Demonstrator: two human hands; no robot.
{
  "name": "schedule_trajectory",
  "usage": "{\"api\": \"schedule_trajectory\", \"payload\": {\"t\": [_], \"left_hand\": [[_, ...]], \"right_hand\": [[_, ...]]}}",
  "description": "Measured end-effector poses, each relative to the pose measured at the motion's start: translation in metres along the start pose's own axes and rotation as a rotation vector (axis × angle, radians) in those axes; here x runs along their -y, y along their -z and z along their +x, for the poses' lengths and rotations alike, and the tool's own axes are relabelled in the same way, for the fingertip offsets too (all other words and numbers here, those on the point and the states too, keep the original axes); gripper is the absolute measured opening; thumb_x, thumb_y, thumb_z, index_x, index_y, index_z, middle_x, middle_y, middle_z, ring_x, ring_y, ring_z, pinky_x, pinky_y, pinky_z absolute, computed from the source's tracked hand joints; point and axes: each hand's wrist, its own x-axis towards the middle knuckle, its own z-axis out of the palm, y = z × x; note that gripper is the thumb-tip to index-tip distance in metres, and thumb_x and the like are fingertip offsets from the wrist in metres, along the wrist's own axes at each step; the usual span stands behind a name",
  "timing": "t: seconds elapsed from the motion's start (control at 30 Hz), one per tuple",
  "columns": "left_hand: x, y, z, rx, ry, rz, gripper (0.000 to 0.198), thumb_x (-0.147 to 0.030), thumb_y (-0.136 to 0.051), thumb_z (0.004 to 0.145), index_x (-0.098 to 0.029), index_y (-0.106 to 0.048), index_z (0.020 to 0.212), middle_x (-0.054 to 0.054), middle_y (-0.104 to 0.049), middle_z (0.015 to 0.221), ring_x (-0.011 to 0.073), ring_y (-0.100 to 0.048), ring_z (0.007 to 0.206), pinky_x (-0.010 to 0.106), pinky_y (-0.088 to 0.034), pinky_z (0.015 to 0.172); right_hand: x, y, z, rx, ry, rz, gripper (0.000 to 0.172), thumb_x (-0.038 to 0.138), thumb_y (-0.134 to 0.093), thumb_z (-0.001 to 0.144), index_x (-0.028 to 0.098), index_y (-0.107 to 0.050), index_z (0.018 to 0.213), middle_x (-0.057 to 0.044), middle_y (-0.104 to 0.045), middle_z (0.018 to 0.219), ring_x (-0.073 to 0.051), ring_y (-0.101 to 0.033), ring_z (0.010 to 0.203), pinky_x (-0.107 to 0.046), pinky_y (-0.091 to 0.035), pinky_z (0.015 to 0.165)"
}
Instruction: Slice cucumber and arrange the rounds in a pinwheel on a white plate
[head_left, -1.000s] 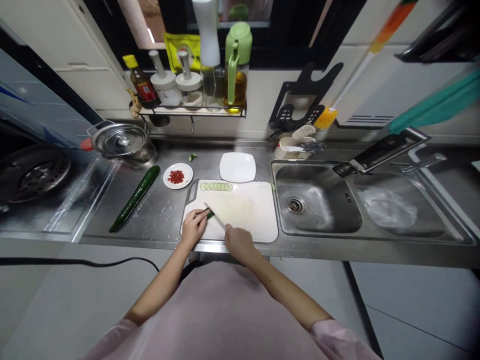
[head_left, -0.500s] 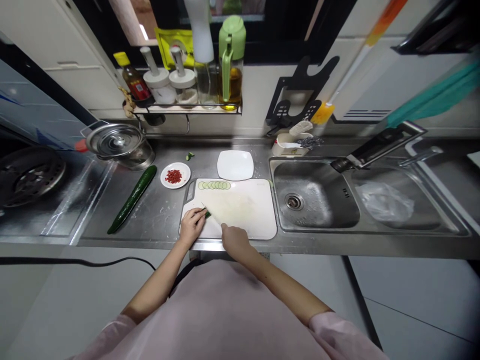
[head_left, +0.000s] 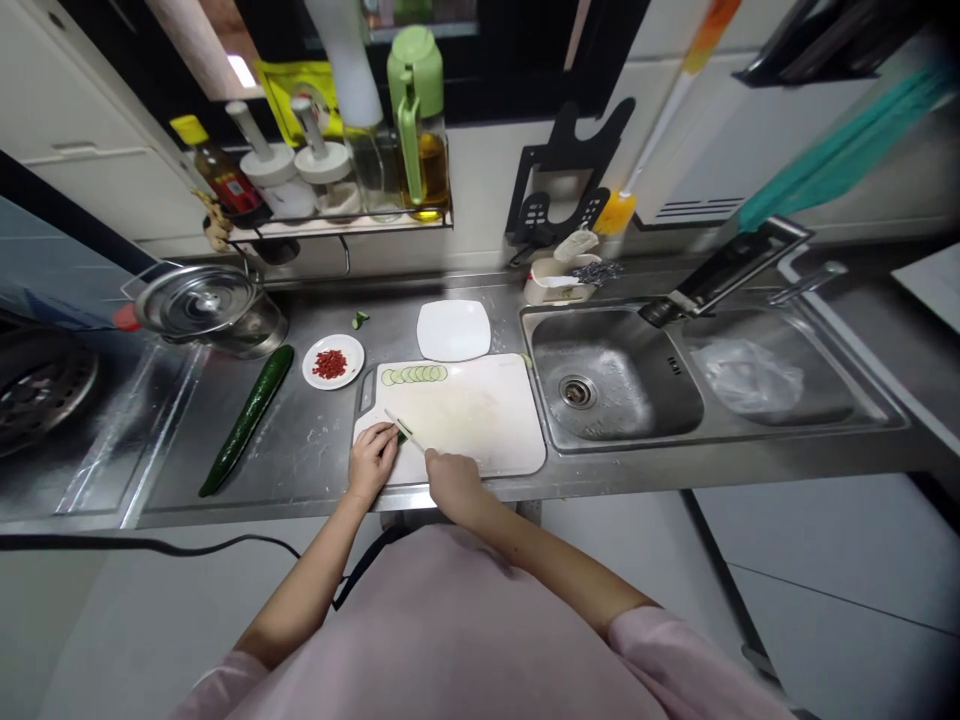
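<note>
On the white cutting board (head_left: 480,430), my left hand (head_left: 373,462) is closed over a short piece of cucumber (head_left: 403,437), mostly hidden under the fingers. My right hand (head_left: 456,485) grips a knife (head_left: 414,439), its thin blade slanting up and left across the board, right beside the left fingertips at the cucumber piece. Near the board's upper left, a row of overlapping pale cucumber slices (head_left: 414,374) lies flat. A whole dark green cucumber (head_left: 249,420) rests on the steel counter farther left.
Behind the board sits a square white plate (head_left: 454,330). A round plate (head_left: 309,368) holds chopped red bits, with green scraps (head_left: 360,320) nearby. A lidded pot (head_left: 202,305) stands left, the sink (head_left: 622,380) right. Bottles and jars fill a wall rack (head_left: 337,220).
My view has turned slightly, so the counter appears shifted left and a little tilted. Both hands stay at the cucumber piece, and the knife has shifted only slightly there.
</note>
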Motion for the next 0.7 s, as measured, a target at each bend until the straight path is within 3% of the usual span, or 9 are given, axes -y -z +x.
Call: {"api": "schedule_trajectory", "payload": {"t": [0.7], "left_hand": [[0.003,-0.003,-0.004,-0.014,-0.06,0.0,0.019,-0.023,-0.053,0.089,-0.021,-0.07,0.098,0.008,-0.066,0.107,0.0182,-0.06,0.101,0.035,-0.049,0.089]], "right_hand": [[0.002,-0.002,0.012,-0.015,-0.001,0.057,0.028,0.009,-0.042,0.086,0.013,-0.059,0.108,-0.016,-0.071,0.093,-0.024,-0.067,0.1,-0.03,-0.048,0.079]]}}
